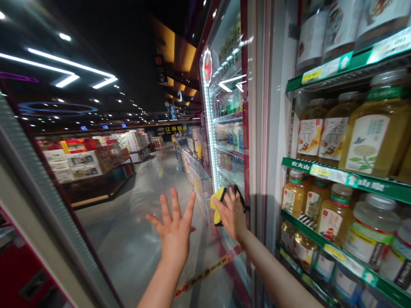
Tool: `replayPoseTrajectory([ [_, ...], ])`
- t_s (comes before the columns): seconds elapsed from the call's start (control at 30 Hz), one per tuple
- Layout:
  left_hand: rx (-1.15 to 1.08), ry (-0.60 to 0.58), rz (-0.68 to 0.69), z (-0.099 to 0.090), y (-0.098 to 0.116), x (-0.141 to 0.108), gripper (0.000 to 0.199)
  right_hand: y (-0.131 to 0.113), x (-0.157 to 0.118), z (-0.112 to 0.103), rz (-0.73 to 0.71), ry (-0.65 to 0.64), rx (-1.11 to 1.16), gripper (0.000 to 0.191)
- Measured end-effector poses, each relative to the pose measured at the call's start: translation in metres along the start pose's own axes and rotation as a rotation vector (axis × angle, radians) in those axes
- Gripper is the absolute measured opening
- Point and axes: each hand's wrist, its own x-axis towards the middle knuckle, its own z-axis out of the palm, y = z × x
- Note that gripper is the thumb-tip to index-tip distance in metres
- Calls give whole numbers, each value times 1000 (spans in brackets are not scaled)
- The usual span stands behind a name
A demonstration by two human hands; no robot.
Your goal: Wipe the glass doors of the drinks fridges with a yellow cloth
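Note:
Fingers spread wide, my left hand (175, 233) is raised near the middle of the view and holds nothing. To its right, my right hand (231, 214) presses a yellow cloth with black edges (217, 206) against the glass door (229, 171) of a drinks fridge. Part of the cloth lies hidden beneath the fingers. Past the glass, lit shelves with bottles show through.
Shelves with green price strips (324, 171) and bottles fill the right side. A door frame (48, 205) slants across the left. Beyond are stacked boxes (85, 164) on a display stand and a grey aisle floor (144, 184).

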Motion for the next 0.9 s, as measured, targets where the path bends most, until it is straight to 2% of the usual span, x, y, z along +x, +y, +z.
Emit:
replayPoseTrajectory([
  [0.03,6,-7,-2,0,0,0,114,8,4,-1,54,61,-2,52],
  [0.1,12,-16,-3,0,1,1,116,18,26,-3,260,194,-8,51],
  [0.17,16,-17,-1,0,3,3,117,11,54,-2,397,245,-13,52],
  [0.23,16,-13,3,0,4,5,117,-9,68,1,372,191,-21,52],
  [0.33,18,-4,59,-2,-5,-2,110,-38,48,3,171,32,-42,48],
  [0.4,28,0,127,-5,-23,-16,104,-41,25,1,75,-37,-49,45],
  [0.47,53,15,134,-8,-52,-37,101,-34,15,0,103,-18,-48,44],
  [0.57,117,85,-11,-12,-97,-67,102,-35,38,1,308,126,-34,48],
  [0.63,145,102,-23,-13,-117,-79,102,-56,62,5,365,153,-28,50],
  [0.7,157,104,-5,-12,-124,-85,104,-90,72,12,289,90,-35,50],
  [0.8,157,104,-2,-11,-122,-87,107,-131,47,19,31,-63,-27,56],
  [0.87,155,92,7,-11,-122,-86,106,-136,20,19,-113,-140,-9,59],
  [0.9,157,82,18,-12,-123,-86,104,-133,11,18,-139,-157,-5,59],
])
